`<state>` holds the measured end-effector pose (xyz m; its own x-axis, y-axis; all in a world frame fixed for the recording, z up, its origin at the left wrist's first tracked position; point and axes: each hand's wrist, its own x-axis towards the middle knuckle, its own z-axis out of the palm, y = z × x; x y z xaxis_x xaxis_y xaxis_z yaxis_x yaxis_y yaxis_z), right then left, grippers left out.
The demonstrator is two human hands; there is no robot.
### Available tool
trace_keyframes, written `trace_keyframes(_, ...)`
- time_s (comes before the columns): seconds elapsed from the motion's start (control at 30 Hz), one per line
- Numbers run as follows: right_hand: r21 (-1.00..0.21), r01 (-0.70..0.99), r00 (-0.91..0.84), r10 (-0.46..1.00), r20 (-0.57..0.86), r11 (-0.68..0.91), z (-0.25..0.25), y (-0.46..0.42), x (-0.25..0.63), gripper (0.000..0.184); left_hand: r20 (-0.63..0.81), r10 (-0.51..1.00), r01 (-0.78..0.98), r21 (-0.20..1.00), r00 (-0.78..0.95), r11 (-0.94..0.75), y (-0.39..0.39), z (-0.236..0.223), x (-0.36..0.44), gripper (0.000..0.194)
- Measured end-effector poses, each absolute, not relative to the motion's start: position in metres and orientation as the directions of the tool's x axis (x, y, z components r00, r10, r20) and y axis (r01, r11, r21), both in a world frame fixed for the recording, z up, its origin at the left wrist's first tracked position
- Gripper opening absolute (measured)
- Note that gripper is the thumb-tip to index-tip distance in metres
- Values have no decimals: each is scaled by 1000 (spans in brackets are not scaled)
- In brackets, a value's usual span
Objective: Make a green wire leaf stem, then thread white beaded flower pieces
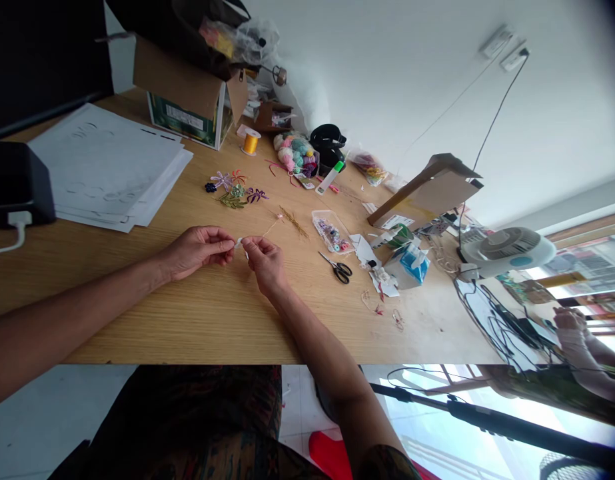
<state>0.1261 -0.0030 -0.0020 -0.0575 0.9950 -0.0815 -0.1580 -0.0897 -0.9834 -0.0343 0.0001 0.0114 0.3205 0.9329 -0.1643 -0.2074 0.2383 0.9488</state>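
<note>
A green-sided cardboard box [187, 90] is standing open on the desk [212, 327].
White papers [112, 170] are lying just in front and to the left of the box, a dark screen [42, 60] is standing to its left, and a white fan [507, 252] is resting far to its right.

A small white strip [238, 244] between the hands [266, 263], a thin pale stem [271, 230] with pinkish tip [280, 217] aslant just beyond.

No legible text or numbers.
</note>
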Motion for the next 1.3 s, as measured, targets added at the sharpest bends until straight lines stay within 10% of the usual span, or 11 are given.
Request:
trace_keyframes(0.77,-981,164,-1,995,105,103,-2,-7,125,30,-227,906,-246,913,356,325,-5,11,-31,12)
trace_keyframes(1.3,-819,-273,-313,852,-420,-505,11,-5,128,36,176,971,343,913,162,-222,-1,-1,-32,22)
